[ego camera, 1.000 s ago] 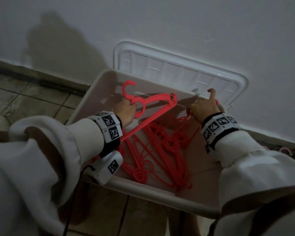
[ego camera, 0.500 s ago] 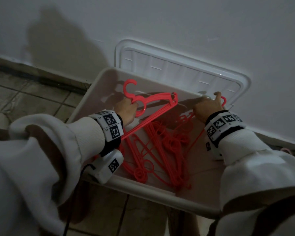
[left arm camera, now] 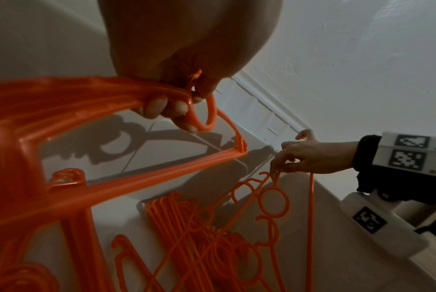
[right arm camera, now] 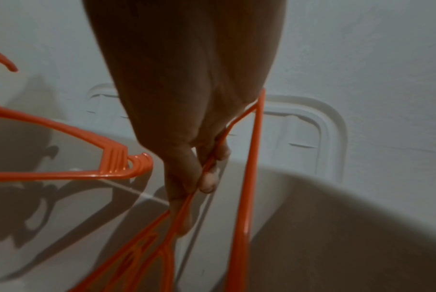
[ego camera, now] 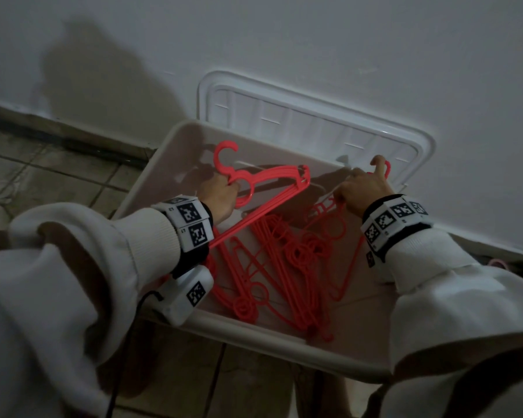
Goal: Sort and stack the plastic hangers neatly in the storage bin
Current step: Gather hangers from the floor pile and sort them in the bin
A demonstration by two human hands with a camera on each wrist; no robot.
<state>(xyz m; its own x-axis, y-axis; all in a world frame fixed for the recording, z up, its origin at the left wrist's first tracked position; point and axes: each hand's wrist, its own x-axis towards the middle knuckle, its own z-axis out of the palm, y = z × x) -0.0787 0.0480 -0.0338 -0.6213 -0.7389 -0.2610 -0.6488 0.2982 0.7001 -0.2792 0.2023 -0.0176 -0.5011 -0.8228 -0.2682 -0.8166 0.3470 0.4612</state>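
Dim wall, white bin; both hands gripping red hangers

The thin plastic clothes hangers are showing bright coral red in the head view and orange in both wrist views. The rectangular plastic storage bin is looking off-white, and its ribbed rectangular plastic lid white. The boxy wrist bands are wearing black-and-white square codes. The knitted sleeves are showing cream, the floor tiles dull brown-grey.
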